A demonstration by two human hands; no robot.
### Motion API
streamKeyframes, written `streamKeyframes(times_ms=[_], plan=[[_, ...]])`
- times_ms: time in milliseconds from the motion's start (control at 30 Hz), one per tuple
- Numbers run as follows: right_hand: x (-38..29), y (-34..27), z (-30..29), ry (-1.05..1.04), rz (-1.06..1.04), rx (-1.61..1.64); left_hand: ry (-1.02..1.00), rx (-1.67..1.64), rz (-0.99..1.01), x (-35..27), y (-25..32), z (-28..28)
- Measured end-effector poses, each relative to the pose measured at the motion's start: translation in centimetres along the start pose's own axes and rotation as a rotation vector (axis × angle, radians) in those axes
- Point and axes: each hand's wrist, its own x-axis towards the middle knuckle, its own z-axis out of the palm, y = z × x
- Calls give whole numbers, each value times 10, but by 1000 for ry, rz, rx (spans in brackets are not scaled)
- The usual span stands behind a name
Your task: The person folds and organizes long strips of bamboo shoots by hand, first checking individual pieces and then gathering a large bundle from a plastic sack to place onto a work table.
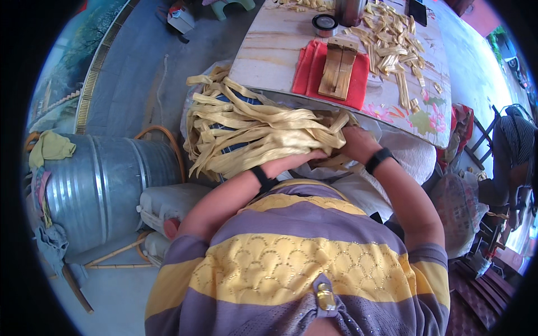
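Note:
A thick bundle of long, pale yellow folded strips [269, 122] lies in front of my body, below the table's near edge, over dark blue checked cloth. My left hand [316, 155] is under the bundle's right end, its fingers mostly hidden by the strips. At that same end my right hand [357, 143] is closed on the strips. On the table [269, 63] a slotted wooden block [338, 69] rests on a folded red cloth [307, 69]. Short cut pieces of the same strip material [391, 52] lie scattered to the right of it.
A metal cup [349, 12], its lid [325, 24] and a dark phone [417, 11] stand or lie on the table. Left are a large metal drum [105, 185] and a plastic canister [172, 201]. White sacks [410, 159] lie right; another person [515, 147] is at the far right.

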Motion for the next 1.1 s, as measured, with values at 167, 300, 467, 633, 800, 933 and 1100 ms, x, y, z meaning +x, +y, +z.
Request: streamKeyframes(times_ms=[167, 300, 467, 633, 800, 933, 1100], plan=[[-63, 11, 4, 518, -151, -223, 14, -617, -520, 62, -32, 13], [-82, 15, 11, 263, -19, -68, -24, -347, -593, 50, -15, 4], [-42, -33, 4, 332, -255, 192, -182, -123, -261, -21, 17, -27], [34, -94, 5, 398, -468, 102, -44, -139, -595, -139, 56, -84], [105, -123, 37, 554, -445, -61, 339, 603, -731, -225, 1, -93], [138, -120, 35, 532, -380, -89, 566, 95, -574, -247, -71, -85], [148, -120, 15, 275, -361, 109, 632, -417, -182, -217, -68, -87]])
